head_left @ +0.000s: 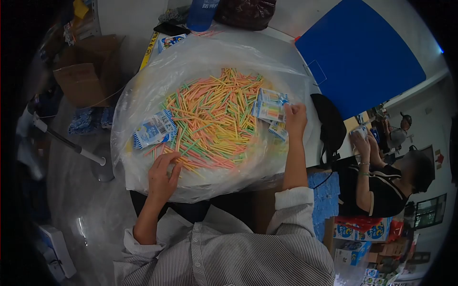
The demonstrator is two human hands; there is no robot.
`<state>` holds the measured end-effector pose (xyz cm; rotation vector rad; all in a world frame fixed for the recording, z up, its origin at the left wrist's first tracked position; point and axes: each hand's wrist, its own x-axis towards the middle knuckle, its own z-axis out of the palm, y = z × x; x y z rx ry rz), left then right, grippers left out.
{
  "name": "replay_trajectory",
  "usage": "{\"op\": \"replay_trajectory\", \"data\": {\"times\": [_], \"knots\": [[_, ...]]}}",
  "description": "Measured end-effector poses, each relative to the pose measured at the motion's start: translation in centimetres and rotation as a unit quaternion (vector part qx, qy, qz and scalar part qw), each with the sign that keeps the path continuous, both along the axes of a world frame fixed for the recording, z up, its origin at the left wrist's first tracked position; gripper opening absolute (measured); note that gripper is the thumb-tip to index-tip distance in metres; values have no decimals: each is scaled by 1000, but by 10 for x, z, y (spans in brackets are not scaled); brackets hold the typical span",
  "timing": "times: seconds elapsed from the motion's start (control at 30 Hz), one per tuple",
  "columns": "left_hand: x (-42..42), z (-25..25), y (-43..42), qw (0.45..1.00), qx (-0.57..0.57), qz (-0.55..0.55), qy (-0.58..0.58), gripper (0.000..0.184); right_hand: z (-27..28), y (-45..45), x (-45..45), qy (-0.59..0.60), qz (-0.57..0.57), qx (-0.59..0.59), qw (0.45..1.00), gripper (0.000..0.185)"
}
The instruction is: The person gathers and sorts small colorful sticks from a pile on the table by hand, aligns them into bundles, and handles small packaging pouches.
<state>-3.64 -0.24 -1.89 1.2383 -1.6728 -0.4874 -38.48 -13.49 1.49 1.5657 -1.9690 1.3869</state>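
Handling of loose sticks point(217, 114) and printed packets point(270, 106) appears to be the step in hand. Sticks lie in a broad heap on clear plastic sheeting point(140, 93), which covers much of the white counter point(280, 45). The printed packets overlap at the right edge of the heap; further packets point(155, 129) lie at the left edge.

Left grip point(162, 180) is placed at the near-left margin of the heap, with fingers bent and thumb parted from them; no stick is seen grasped. Right grip point(296, 117) is placed at the outer edge of the right-hand packets, with thumb and fingers drawn together. Whether it pinches a packet corner cannot be told.

In judgement, the next move calls for a fingertip pinch on the right side, applied at a packet edge, and a light, flat approach on the left. Excess pressure could bend or snap slender sticks, and loose sheeting could shift under the palm.

Sticks are thin, straight and rod-shaped, in pink, yellow, orange and pale green, crossing at many angles. Packets are flat and blue-and-white, with striped ends and a sheen suggesting coated film. Sheeting is thin, translucent and creased, rising in soft folds around the heap.
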Motion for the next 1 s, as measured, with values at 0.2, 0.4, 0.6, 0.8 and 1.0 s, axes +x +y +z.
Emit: {"op": "replay_trajectory", "data": {"times": [0.2, 0.4, 0.6, 0.8, 1.0], "knots": [[1, -1, -1, 1000, 6, 11, -4, 19, 29, 45, 70, -88, 194, 121, 970, 24], [4, 3, 3, 999, -33, 13, 4, 19, 13, 82, 164, 129, 460, 212, 852, 28], [8, 8, 10, 1000, -12, -5, 2, 15, 14, 46, 189, 223, 347, 281, 866, 41], [6, 13, 10, 1000, -7, -17, 6, 13, 24, 27, 206, 238, 261, 433, 829, 38], [13, 13, 12, 1000, 4, -11, 25, 11, -12, 18, 183, 256, 361, 232, 866, 24]]}}
